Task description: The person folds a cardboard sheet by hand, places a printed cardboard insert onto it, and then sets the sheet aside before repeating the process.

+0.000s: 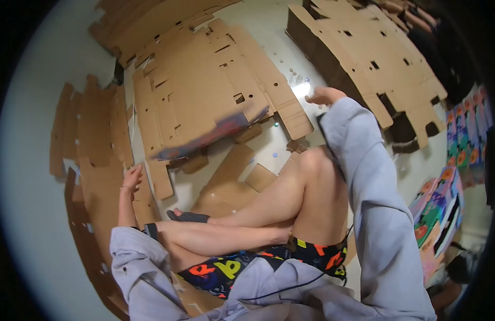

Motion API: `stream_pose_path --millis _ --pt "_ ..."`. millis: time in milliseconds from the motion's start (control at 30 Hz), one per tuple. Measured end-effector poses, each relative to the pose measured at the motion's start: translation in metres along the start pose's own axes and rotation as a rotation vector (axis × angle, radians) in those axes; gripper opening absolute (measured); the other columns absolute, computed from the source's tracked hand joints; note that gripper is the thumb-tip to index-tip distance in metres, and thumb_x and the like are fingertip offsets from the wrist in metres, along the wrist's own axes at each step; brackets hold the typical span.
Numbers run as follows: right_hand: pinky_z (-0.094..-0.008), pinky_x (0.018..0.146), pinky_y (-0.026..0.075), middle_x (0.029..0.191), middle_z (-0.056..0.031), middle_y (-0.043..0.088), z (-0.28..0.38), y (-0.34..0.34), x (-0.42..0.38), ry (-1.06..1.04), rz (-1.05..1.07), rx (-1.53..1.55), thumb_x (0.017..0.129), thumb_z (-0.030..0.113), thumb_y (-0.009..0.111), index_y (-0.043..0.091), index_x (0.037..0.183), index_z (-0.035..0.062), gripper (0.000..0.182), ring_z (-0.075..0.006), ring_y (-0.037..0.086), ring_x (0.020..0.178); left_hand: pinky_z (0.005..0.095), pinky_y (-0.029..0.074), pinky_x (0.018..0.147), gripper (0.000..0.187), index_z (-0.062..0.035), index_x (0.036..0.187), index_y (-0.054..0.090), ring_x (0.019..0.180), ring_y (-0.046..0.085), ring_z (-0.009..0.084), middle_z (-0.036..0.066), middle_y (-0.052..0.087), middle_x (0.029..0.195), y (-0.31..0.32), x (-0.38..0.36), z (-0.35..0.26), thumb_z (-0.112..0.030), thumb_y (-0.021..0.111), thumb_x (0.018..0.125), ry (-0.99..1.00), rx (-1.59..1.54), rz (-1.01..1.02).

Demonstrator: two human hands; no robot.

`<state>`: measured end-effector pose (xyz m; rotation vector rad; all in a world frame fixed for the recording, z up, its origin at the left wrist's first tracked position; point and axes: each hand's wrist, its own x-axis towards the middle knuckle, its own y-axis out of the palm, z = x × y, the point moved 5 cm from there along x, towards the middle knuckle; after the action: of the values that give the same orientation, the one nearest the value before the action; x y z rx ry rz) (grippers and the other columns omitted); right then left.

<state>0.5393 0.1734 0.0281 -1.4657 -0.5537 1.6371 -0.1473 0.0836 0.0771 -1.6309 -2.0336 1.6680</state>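
Observation:
My left hand [132,178] is raised beside my left knee, over brown cardboard at the left, with loosely bent fingers and nothing visible in it. My right hand [326,96] reaches forward past my raised knee, fingers stretched out and apart, touching nothing that I can see. Between the two hands, a flat printed cardboard piece [215,135] is smeared by motion at the near edge of a large flattened cardboard sheet [199,85]. Neither hand visibly touches this piece. The sheet has slots, small holes and side flaps.
More cardboard [97,123] lies along the left wall. A cut cardboard box [365,59] stands at the upper right, with another person's arm [418,18] beyond it. Colourful printed panels [437,214] lie at the right. Small discs [275,155] dot the pale floor.

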Motion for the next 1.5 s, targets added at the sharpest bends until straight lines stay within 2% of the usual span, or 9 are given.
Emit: stream_pose_path --millis 200,367,600,733,900,1000,1133,1300,1500 --pt "-0.0464 0.073 0.050 0.124 -0.0260 0.044 -0.037 0.047 0.001 0.270 0.320 1.087 0.085 0.046 0.059 0.027 0.129 0.0109 0.065 -0.0363 0.056 0.095 0.0446 0.048 0.060 0.080 -0.0138 0.124 0.045 0.072 0.054 0.0261 0.015 0.053 0.096 0.060 0.069 0.133 -0.068 0.062 0.068 -0.400 -0.527 0.311" --pt "-0.0363 0.064 0.048 0.101 -0.0113 0.057 0.009 0.037 -0.020 0.118 0.390 1.010 0.088 0.035 0.057 0.047 0.118 0.0143 0.038 -0.0207 0.056 0.077 0.0332 0.049 0.051 0.061 -0.0148 0.115 0.048 0.061 0.053 0.0156 0.007 0.055 0.085 0.065 0.081 0.092 -0.060 0.058 0.076 0.001 -0.601 0.240" --pt "-0.0282 0.058 0.042 0.069 -0.0015 0.057 0.065 0.002 -0.006 0.036 -0.196 1.551 0.086 0.038 0.060 0.052 0.098 0.0090 0.032 -0.0114 0.052 0.059 0.0356 0.045 0.069 0.089 -0.0207 0.146 -0.002 0.075 0.053 0.0167 0.008 0.055 0.086 0.046 -0.004 -0.007 -0.051 0.055 0.084 0.140 -0.939 0.091" --pt "-0.0347 0.052 0.037 0.062 0.0001 0.044 0.060 0.039 0.032 0.242 -0.555 1.241 0.073 0.032 0.077 0.054 0.101 0.0103 0.042 -0.0133 0.047 0.056 0.0384 0.041 0.091 0.087 -0.0171 0.146 0.010 0.101 0.054 0.0269 0.016 0.056 0.110 0.056 0.072 0.014 -0.046 0.060 0.082 0.175 -0.539 -0.198" --pt "-0.0427 0.067 0.044 0.089 -0.0117 0.063 0.054 0.069 0.064 0.520 -0.665 0.865 0.066 0.037 0.080 0.059 0.098 -0.0061 0.058 -0.0242 0.058 0.073 0.0367 0.037 0.101 0.084 -0.0063 0.140 0.028 0.122 0.046 0.0315 0.018 0.045 0.134 0.094 0.194 0.082 -0.041 0.069 0.075 0.207 -0.347 -0.329" --pt "-0.0402 0.072 0.046 0.096 -0.0166 0.064 0.065 0.057 0.046 0.477 -0.573 0.787 0.066 0.039 0.080 0.061 0.095 -0.0085 0.059 -0.0289 0.061 0.082 0.0354 0.043 0.090 0.080 0.0020 0.129 0.045 0.107 0.057 0.0265 0.016 0.058 0.120 0.072 0.097 0.032 -0.038 0.077 0.068 -0.139 -0.300 -0.534" --pt "-0.0429 0.080 0.049 0.102 -0.0200 0.064 0.130 0.008 -0.004 0.284 -0.645 0.279 0.068 0.039 0.075 0.059 0.106 -0.0017 0.058 -0.0355 0.061 0.095 0.0405 0.049 0.078 0.046 -0.0085 0.092 0.071 0.090 0.065 0.0294 0.015 0.068 0.096 0.042 0.087 0.016 -0.041 0.077 0.061 0.013 -0.101 -0.394" --pt "-0.0460 0.077 0.049 0.101 -0.0197 0.060 0.197 0.034 -0.007 -0.028 -0.726 0.034 0.073 0.013 0.064 0.056 0.107 0.0016 0.036 -0.0382 0.059 0.091 0.0442 0.050 0.074 0.047 -0.0089 0.108 0.062 0.084 0.064 0.0353 0.019 0.066 0.086 0.041 0.009 -0.046 -0.035 0.068 0.070 0.125 0.248 -0.637" --pt "-0.0461 0.085 0.044 0.121 -0.0276 0.042 0.227 0.069 -0.016 -0.270 -0.853 0.074 0.068 -0.002 0.063 0.037 0.121 0.0000 0.059 -0.0437 0.046 0.105 0.0467 0.049 0.070 0.055 -0.0103 0.129 0.045 0.079 0.063 0.0367 0.018 0.065 0.088 0.068 -0.015 -0.080 -0.017 0.057 0.076 0.254 0.436 -0.547"
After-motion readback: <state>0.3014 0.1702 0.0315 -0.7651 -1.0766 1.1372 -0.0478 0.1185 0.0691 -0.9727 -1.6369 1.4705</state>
